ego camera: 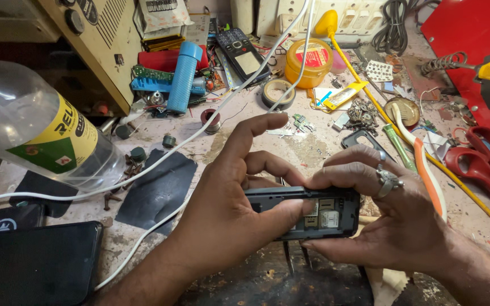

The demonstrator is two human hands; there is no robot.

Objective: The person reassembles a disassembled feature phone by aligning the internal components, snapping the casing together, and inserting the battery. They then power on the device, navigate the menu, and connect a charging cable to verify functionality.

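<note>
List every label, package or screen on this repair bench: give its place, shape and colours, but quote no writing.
Bottle label: left, on clear plastic bottle lying down; yellow and green band.
Round tin: top centre; orange, red label.
Keypad phone: top centre; pale blank screen.
Dark smartphone: bottom left; black screen.
Yellow packet: right of tin.

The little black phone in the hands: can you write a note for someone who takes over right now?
Left hand: grips the left end of the small black phone, thumb on its edge.
Right hand: holds the right end, fingers over the top.
The phone is held above the workbench, back cover off, inner slots showing.
Tweezers stick out below the phone.
Done: back is open. Left: the cover is not on.
</note>
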